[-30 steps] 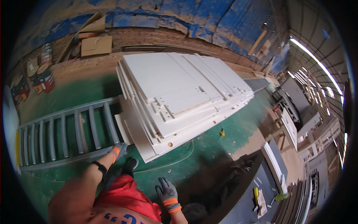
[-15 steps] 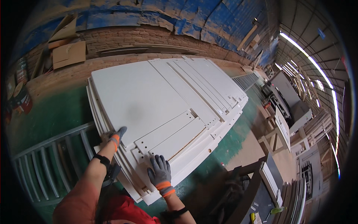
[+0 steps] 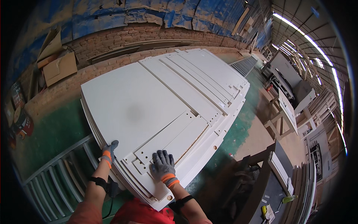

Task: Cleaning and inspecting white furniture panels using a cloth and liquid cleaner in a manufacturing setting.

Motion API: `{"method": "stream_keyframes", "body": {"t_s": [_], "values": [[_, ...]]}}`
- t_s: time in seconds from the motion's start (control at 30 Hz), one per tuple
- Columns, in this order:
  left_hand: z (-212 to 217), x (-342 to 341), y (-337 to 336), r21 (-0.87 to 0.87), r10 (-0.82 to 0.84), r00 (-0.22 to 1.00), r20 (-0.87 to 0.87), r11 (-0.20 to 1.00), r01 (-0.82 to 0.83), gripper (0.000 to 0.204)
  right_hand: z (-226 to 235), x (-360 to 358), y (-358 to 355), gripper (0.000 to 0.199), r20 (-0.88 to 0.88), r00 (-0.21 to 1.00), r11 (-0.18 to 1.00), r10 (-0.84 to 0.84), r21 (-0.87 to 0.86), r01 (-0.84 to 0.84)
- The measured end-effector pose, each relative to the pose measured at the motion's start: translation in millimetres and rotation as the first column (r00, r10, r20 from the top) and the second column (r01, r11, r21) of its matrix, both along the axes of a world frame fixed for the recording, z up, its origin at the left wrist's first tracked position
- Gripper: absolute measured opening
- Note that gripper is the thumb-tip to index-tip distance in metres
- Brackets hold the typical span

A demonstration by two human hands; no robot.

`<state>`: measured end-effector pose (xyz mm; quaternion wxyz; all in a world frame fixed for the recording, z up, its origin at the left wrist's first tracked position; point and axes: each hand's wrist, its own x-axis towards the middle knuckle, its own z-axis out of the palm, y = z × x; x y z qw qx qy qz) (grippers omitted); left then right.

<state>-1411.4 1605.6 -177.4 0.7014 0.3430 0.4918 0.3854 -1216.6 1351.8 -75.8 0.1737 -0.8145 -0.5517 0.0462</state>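
Far left: cans (image 3: pixel 23 121) on the floor, flattened cardboard (image 3: pixel 61 69) above them against the brick wall (image 3: pixel 112 43). Lower left: roller conveyor (image 3: pixel 90 154), its rollers running up to the stack's near left side.

Left hand (image 3: pixel 109 149), gloved, lower left of centre: at the stack's left edge, fingertips over the top face. Whether its grip is clenched on a board, cannot tell; palm side hidden.

Stack (image 3: pixel 119 93) fills mid-frame, white boards lying flat, edges not flush. A wide one lies at left, narrower ones to its right, several with drilled holes near the ends.

Right hand (image 3: pixel 163 164), gloved, lower centre: palm down on the near end of a narrow board (image 3: pixel 186 137), fingers extended; grip released, nothing clasped.

Change: one second ago the right hand hangs over the floor, clear of the stack, and the person stands further off. Half a second ago it is at the near end; now it lies further onto the boards. Meaning, as I judge it: approach done, both hands at the boards, though no board looks lifted.

Lower right: grey surface (image 3: pixel 278 186) carrying a white strip (image 3: pixel 280 173), a yellow-handled item (image 3: pixel 264 211) and a green bottle (image 3: pixel 289 199).
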Motion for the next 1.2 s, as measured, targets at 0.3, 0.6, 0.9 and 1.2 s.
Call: {"method": "stream_keyframes", "body": {"t_s": [0.3, 0.6, 0.9, 1.2], "values": [[6, -15, 12, -0.225, -0.102, 0.979, 0.175, 0.964, 0.141, 0.040, 6, -2, -2, 0.061, -0.020, 1.000, 1.000, 0.008, -0.026, -0.008], [53, -35, 28, -0.193, -0.149, 0.883, 0.445, 0.947, 0.256, 0.050, 5, -2, -1, 0.061, -0.004, 1.000, 1.000, 0.020, 0.007, -0.020], [187, -30, -27, 0.098, -0.294, 0.875, 0.384, 0.956, 0.278, 0.045, 14, -26, 28, 0.067, -0.897, -0.311, 0.914, 0.313, 0.195, 0.356], [212, -36, -44, 0.008, -0.300, 0.858, 0.416, 0.945, 0.327, 0.044, 43, 14, 135, 0.042, -0.960, -0.249, 0.852, -0.131, -0.238, 0.467]]}}
